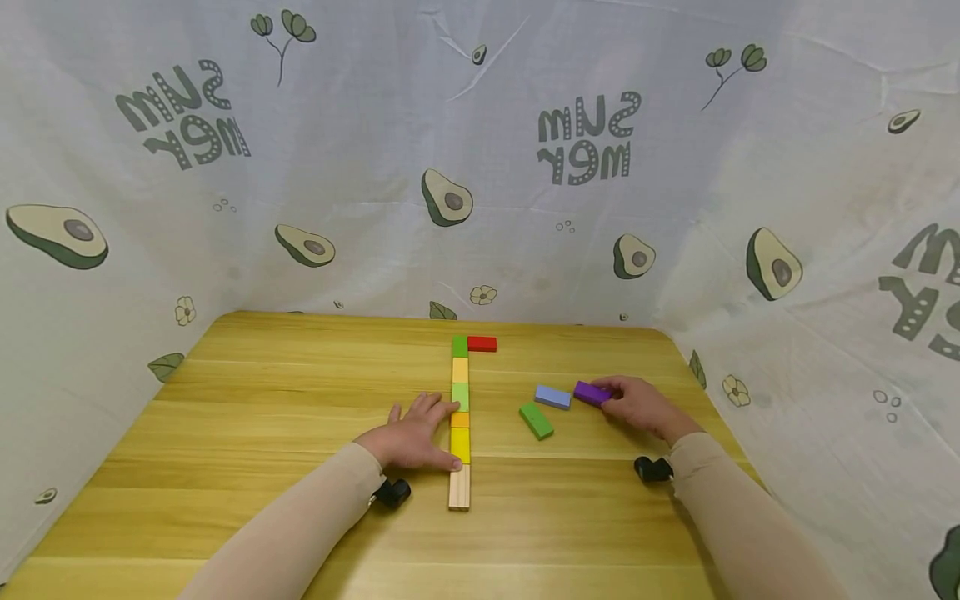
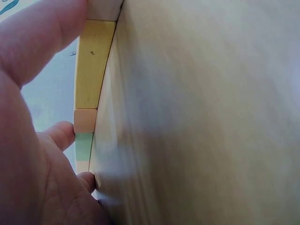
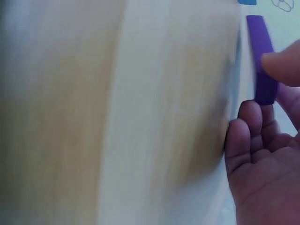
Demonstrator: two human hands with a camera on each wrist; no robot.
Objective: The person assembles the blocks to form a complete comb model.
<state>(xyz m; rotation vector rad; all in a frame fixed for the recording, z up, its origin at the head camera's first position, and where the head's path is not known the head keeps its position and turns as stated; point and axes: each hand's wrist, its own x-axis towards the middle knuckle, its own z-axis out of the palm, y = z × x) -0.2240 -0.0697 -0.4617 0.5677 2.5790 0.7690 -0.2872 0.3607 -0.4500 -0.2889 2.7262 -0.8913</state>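
At the right of the surface (image 1: 300, 367), the right hand (image 1: 637, 407) pinches the purple block (image 1: 591, 394) beside the blue block (image 1: 552, 397), a pick-up I'd judge, next calling for a steady grip, while the left hand (image 1: 411, 437), fingers spread, touches the block row (image 1: 460, 421).

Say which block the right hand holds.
The purple block, rightmost in the head view, pinched by the right hand; the nearby blue block and loose green block lie untouched.

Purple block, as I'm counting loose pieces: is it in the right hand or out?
In the right hand: the right wrist view shows the purple block in its grip, the thumb against one face.
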